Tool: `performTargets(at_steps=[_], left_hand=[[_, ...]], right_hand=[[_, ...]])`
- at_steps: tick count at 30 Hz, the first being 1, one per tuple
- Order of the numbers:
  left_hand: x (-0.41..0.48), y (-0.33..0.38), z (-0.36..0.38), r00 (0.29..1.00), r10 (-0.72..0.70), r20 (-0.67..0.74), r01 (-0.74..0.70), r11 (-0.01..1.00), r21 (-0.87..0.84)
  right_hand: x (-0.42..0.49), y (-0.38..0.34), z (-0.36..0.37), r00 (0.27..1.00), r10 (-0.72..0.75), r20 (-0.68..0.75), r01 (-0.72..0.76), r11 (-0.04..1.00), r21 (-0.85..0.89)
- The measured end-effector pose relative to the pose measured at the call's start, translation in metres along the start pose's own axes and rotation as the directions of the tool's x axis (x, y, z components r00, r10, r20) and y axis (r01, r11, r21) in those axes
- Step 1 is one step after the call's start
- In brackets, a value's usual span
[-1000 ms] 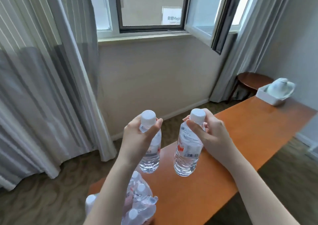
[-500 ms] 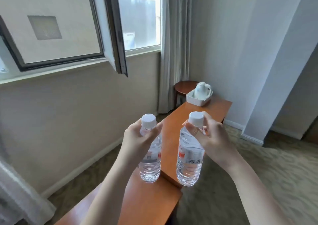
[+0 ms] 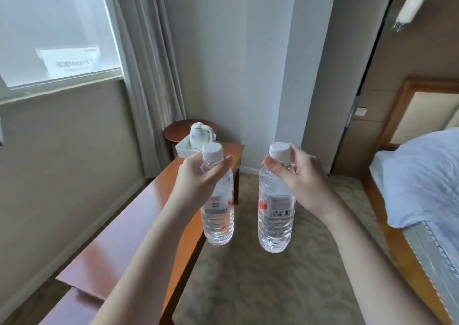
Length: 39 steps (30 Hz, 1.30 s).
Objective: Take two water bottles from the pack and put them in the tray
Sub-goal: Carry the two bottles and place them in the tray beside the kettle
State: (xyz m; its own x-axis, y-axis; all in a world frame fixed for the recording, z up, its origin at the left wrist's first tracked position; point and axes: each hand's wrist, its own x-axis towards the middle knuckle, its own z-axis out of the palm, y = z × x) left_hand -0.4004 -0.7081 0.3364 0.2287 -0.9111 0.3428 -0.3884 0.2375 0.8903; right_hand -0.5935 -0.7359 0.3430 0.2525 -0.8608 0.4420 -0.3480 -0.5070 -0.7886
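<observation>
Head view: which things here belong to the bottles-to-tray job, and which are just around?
Job:
- left bottle in left hand
- right bottle in right hand
- white tray at the far end of the long table

Just around:
- kettle in the tray
- round table
- bed
- curtain

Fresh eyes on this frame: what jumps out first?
Two clear water bottles held up mid-frame by the neck: left bottle in the left hand, right bottle in the right hand. Beyond them, a white kettle sits in a white tray at the far end of the wooden table.
</observation>
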Motion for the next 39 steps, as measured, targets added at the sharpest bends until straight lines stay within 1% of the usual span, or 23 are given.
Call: performTargets(at_steps=[4, 8, 14, 19, 25, 28, 31, 36, 39], left_hand=[[0.059, -0.017, 0.050, 0.998, 0.018, 0.065, -0.018, 1.000, -0.011], [0.127, -0.043, 0.084, 0.993, 0.041, 0.112, -0.037, 0.999, -0.039], [0.232, -0.074, 0.121, 0.988, 0.017, 0.153, -0.012, 0.999, -0.033], [0.307, -0.098, 0.150, 0.988, -0.018, 0.153, 0.022, 1.000, -0.020], [0.400, -0.133, 0.198, 0.995, -0.044, 0.089, 0.037, 0.996, 0.080], [0.449, -0.148, 0.223, 0.997, -0.078, 0.023, 0.077, 0.995, 0.056], [0.492, -0.162, 0.240, 0.993, -0.113, -0.032, 0.114, 0.993, 0.027], [0.559, -0.190, 0.248, 0.983, -0.145, -0.113, 0.148, 0.989, 0.022], [0.596, -0.216, 0.247, 0.975, -0.175, -0.141, 0.181, 0.983, 0.035]], right_hand=[[0.043, 0.047, -0.021, 0.996, 0.045, -0.076, -0.048, 0.998, -0.044], [0.099, 0.087, -0.029, 0.993, 0.068, -0.092, -0.078, 0.991, -0.111], [0.191, 0.141, -0.038, 0.992, 0.083, -0.097, -0.097, 0.983, -0.158], [0.268, 0.191, -0.041, 0.993, 0.096, -0.069, -0.105, 0.985, -0.134], [0.365, 0.268, -0.045, 0.997, 0.072, 0.013, -0.071, 0.996, -0.056], [0.421, 0.303, -0.047, 0.996, 0.046, 0.070, -0.044, 0.999, -0.028], [0.475, 0.331, -0.046, 0.991, 0.031, 0.131, -0.026, 0.999, -0.035], [0.559, 0.371, -0.029, 0.978, -0.006, 0.210, 0.008, 1.000, -0.012], [0.605, 0.397, -0.007, 0.959, -0.024, 0.283, 0.025, 1.000, 0.001]])
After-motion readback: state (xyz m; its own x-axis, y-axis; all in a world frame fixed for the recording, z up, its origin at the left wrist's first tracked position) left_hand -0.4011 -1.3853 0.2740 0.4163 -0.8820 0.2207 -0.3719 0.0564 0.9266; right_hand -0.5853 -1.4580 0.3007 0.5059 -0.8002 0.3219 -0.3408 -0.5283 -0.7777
